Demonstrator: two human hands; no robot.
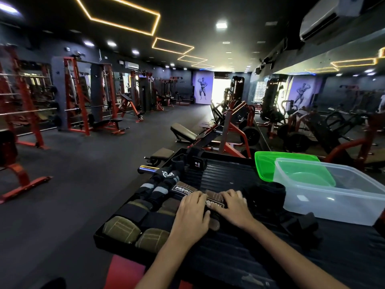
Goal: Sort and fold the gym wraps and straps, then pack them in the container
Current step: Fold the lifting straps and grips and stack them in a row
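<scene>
Right now both hands are down on one brown wrap with a black label, flat on the ribbed black table. The left hand lies palm-down with its fingers fairly straight over the near end; the right hand presses beside it, fingers bent a little over the label. Neither looks to be gripping; it reads as flattening or folding.

What could go wrong, I'd judge, is the fold springing open once the pressure lifts, since the fabric looks thick and stiff. A sideways sweep of the left hand could also disturb the tidy row just beyond and to its left: a second brown wrap, two black wraps with grey bands, and olive padded pieces with pale stitched lines nearer the table's edge, where a shove could tip them off.

Just right of the right hand sits a bunched black wrap, soft and shapeless. Beyond that stands the clear container, a rounded rectangular tub of cloudy plastic with nothing packed in it that I can see, and a glossy green lid behind it.
</scene>
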